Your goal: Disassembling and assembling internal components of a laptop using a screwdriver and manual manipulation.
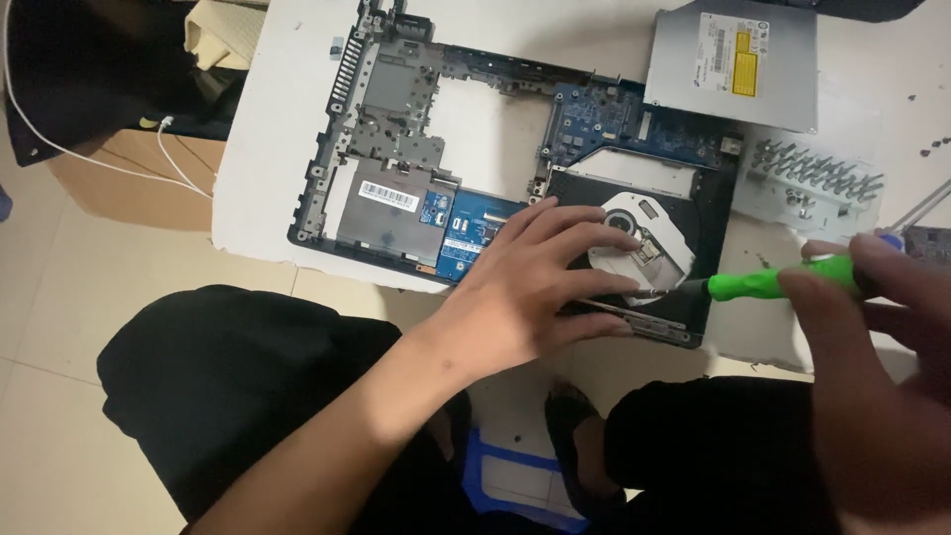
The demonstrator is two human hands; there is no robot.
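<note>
An opened laptop base point(396, 149) with bare blue circuit boards lies on a white table point(277, 129). Its black optical drive tray point(684, 213) with a white round hub sits at the right end. My left hand point(535, 282) lies flat on the drive's near edge, fingers spread and pressing down. My right hand point(872, 337) grips a green-handled screwdriver point(763, 285). The screwdriver's metal tip touches the drive close to my left fingertips.
A silver optical drive case point(738, 59) lies at the table's far right. A metal bracket with screws point(807, 173) rests beside the laptop base. A cardboard box point(129, 173) and white cable point(99, 159) are on the left. My black-clad knees are below the table edge.
</note>
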